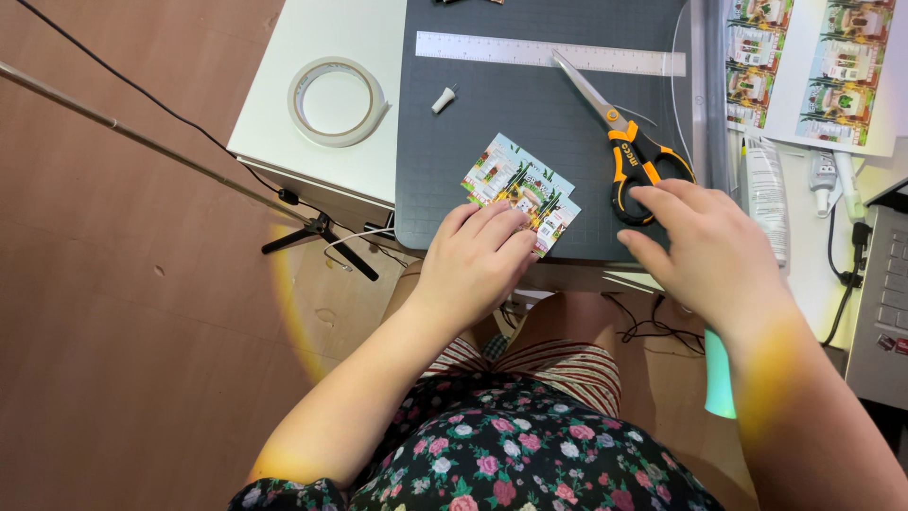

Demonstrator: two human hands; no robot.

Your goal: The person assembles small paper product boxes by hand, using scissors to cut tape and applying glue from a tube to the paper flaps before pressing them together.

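Overhead, a white counter (317,33) stands over a brown wooden floor (113,284), where a black tripod foot (317,232) and cables lie. A dark grey gridded cutting mat (539,123) covers the counter's middle, carrying a clear plastic ruler (549,52), a roll of white tape (336,101) just beside its left edge, and orange-and-black scissors (629,151). Printed sheets of colourful pictures (823,66) lie at the far right. The left hand (478,260) presses its fingertips, uncurled, on small colourful printed cards (515,185) at the mat's near edge. The right hand (714,251), fingers loose, touches the scissor handles without gripping.
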